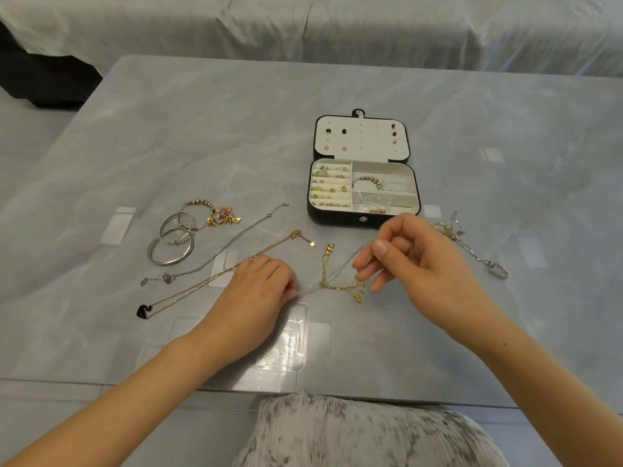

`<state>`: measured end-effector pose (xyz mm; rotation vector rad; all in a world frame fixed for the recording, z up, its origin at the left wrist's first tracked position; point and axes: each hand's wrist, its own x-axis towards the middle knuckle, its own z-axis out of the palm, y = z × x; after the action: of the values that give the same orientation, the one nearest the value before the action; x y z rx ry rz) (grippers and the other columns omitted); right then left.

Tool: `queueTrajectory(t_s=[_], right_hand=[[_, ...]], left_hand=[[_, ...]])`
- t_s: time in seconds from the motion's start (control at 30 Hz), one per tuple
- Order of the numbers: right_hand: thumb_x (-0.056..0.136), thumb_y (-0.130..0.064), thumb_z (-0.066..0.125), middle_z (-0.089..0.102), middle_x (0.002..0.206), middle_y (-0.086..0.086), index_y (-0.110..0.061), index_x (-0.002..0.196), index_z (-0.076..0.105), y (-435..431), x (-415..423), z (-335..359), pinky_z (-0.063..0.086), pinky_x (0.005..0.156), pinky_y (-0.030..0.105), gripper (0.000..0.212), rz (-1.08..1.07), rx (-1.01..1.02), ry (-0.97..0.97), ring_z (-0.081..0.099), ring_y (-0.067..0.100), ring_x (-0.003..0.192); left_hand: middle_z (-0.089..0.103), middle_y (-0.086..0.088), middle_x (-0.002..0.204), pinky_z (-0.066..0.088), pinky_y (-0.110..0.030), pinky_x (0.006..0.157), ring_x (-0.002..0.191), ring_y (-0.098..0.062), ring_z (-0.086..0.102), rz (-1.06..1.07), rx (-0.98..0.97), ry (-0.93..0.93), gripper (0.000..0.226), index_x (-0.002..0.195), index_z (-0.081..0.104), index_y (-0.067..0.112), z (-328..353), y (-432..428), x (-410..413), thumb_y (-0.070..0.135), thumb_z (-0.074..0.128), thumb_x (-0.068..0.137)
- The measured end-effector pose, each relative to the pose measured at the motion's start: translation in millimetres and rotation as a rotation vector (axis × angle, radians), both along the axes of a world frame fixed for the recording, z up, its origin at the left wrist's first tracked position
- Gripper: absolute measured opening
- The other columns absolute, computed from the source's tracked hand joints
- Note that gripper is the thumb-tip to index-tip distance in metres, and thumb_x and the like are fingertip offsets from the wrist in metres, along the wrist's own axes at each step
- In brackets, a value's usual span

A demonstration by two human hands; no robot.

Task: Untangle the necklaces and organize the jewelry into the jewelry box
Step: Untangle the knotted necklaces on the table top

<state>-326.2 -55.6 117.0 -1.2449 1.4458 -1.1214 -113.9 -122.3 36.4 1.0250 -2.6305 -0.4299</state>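
- Hands: left hand (259,289) and right hand (416,261) pinch a thin silver chain (341,269), taut between them.
- Gold chain (337,285) lies kinked beneath.
- Box (337,220): black, open, cream-lined.

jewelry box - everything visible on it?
The jewelry box lies open on the table, black outside, cream-lined. Lid panel carries stud earrings; the base has ring rolls at left holding rings, and right compartments with a beaded bracelet and clear bags. Snap on front wall. Left hand and right hand pinch a chain, not the box.
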Motion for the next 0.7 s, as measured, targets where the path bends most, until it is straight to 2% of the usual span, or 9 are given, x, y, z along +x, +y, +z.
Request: queueTrajectory(t_s=[0.1,0.2,0.3,0.37,0.47,0.53,0.6,0.7], right_hand=[[0.095,-0.001,0.044,0.07,0.078,0.01,-0.008,0.084,0.05,-14,6,6,0.056,0.059,0.028,0.014,-0.017,-0.004,-0.012,0.067,0.02,0.069],[0.094,-0.005,0.046,0.069,0.074,0.008,-0.008,0.084,0.052,-28,12,9,0.053,0.056,0.026,0.012,0.01,0.018,0.025,0.065,0.015,0.064],[0.092,-0.006,0.05,0.064,0.062,0.001,-0.01,0.082,0.054,-42,20,10,0.045,0.05,0.019,0.012,0.038,0.026,0.084,0.057,0.009,0.054],[0.091,-0.009,0.054,0.06,0.057,-0.004,-0.011,0.08,0.056,-50,26,11,0.04,0.049,0.013,0.011,0.056,0.025,0.136,0.052,0.004,0.05],[0.089,-0.014,0.057,0.06,0.06,-0.001,-0.014,0.079,0.057,-60,35,14,0.039,0.052,0.01,0.011,0.109,0.043,0.211,0.05,-0.002,0.048],[0.089,-0.016,0.058,0.063,0.068,0.003,-0.015,0.079,0.059,-64,39,13,0.043,0.06,0.015,0.01,0.133,0.057,0.261,0.055,0.002,0.057],[0.089,-0.018,0.057,0.066,0.079,0.002,-0.018,0.079,0.058,-64,39,11,0.047,0.071,0.025,0.009,0.127,0.057,0.323,0.057,0.01,0.069],[0.092,-0.016,0.051,0.069,0.086,-0.002,-0.021,0.078,0.05,-59,33,8,0.05,0.08,0.035,0.015,0.101,0.084,0.317,0.062,0.015,0.083]], left_hand=[[0.058,0.006,0.073,0.036,-0.024,0.071,0.072,-0.008,0.043,-0.025,0.041,-0.005,0.026,0.076,0.053,0.018,7,4,2,0.031,0.034,0.089],[0.057,0.01,0.069,0.045,-0.03,0.065,0.064,-0.01,0.05,-0.055,0.087,-0.033,0.026,0.076,0.051,0.022,12,6,1,0.034,0.032,0.089],[0.057,0.012,0.068,0.039,-0.024,0.067,0.063,-0.009,0.05,-0.075,0.086,-0.049,0.025,0.076,0.052,0.022,12,7,1,0.034,0.034,0.089],[0.058,0.012,0.069,0.035,-0.025,0.068,0.064,-0.009,0.05,-0.085,0.09,-0.051,0.024,0.077,0.053,0.022,11,7,2,0.034,0.036,0.089],[0.057,0.012,0.07,0.037,-0.022,0.064,0.066,-0.009,0.049,-0.054,0.145,-0.009,0.027,0.078,0.054,0.021,11,11,4,0.038,0.035,0.088],[0.054,0.011,0.069,0.036,-0.02,0.061,0.067,-0.01,0.048,0.003,0.174,0.029,0.027,0.08,0.055,0.019,12,11,3,0.04,0.039,0.089],[0.052,0.013,0.068,0.033,-0.018,0.06,0.068,-0.007,0.048,0.081,0.209,0.033,0.02,0.085,0.057,0.019,13,11,0,0.035,0.049,0.092],[0.049,0.011,0.056,0.034,-0.016,0.055,0.059,-0.006,0.049,0.192,0.286,0.06,0.008,0.09,0.055,0.022,13,8,-7,0.029,0.053,0.092]])
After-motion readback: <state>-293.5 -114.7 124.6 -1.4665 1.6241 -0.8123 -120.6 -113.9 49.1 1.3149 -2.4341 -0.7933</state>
